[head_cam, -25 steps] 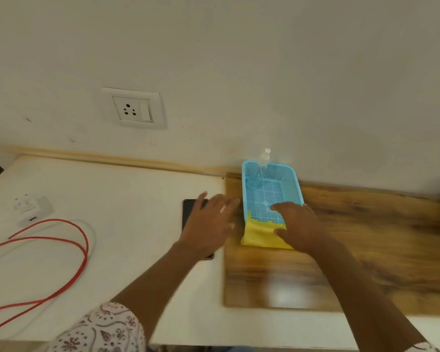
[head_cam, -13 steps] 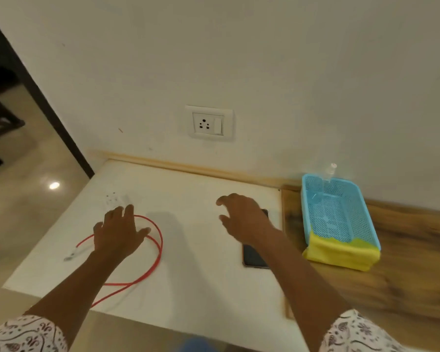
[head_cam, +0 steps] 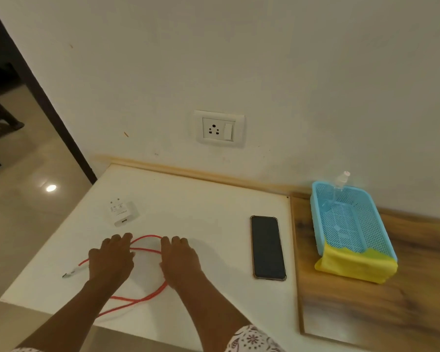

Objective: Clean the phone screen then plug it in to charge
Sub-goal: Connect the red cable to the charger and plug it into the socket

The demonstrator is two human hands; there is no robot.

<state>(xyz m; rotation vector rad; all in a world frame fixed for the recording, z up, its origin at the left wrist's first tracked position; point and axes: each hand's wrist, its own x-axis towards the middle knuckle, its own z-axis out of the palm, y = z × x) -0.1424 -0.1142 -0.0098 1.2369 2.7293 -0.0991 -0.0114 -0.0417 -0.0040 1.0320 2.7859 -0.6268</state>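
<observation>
The one camera sits on the person's head, above the near edge of the table [head_cam: 201, 207]. It looks forward and down, toward the wall [head_cam: 290, 72]. The table is near, with the socket [head_cam: 218, 128] at 12 o'clock and the basket [head_cam: 316, 214] at 3 o'clock.

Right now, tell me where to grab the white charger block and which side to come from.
Pinch the charger block across its two plain side faces, coming from above. It lies flat on the table, pins toward the wall, cable port toward you; keep both ends free.
</observation>
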